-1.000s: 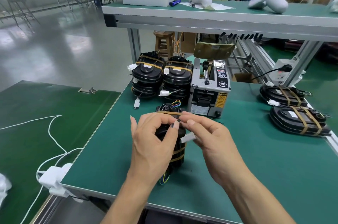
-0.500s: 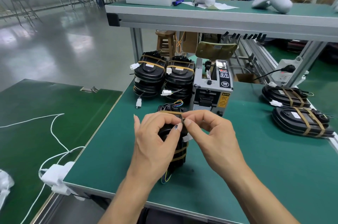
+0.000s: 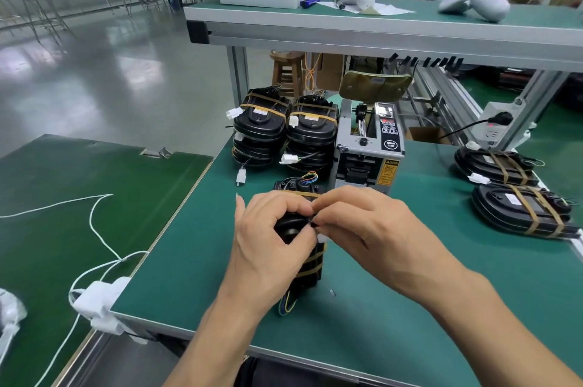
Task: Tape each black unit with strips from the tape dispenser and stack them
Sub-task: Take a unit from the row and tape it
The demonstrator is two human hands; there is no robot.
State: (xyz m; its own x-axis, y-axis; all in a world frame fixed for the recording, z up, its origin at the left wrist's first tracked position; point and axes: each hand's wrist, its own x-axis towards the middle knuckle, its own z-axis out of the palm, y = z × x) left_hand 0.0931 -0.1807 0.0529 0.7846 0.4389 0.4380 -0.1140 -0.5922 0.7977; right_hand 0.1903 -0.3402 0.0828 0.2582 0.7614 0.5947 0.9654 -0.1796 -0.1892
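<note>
A black unit [image 3: 307,266] stands on the green table [image 3: 410,307] right before me, with tan tape bands across it and coloured wires at its top and bottom. My left hand [image 3: 268,241] grips its left side, fingers curled over the top. My right hand [image 3: 362,228] pinches something small at the unit's upper edge, and a white connector peeks out below its fingers. The grey tape dispenser [image 3: 369,153] stands just behind. Two stacks of taped black units [image 3: 284,137] stand to its left.
Two more taped black units [image 3: 520,206] lie at the table's right edge near a white power strip [image 3: 498,127]. A raised shelf [image 3: 378,33] carries white foam blocks and white handheld parts. White cables cross the green table on the left [image 3: 63,213].
My right hand has closed in on the left one at the unit's top edge, and the white connector is now mostly hidden beneath its fingers. The unit stays in place.
</note>
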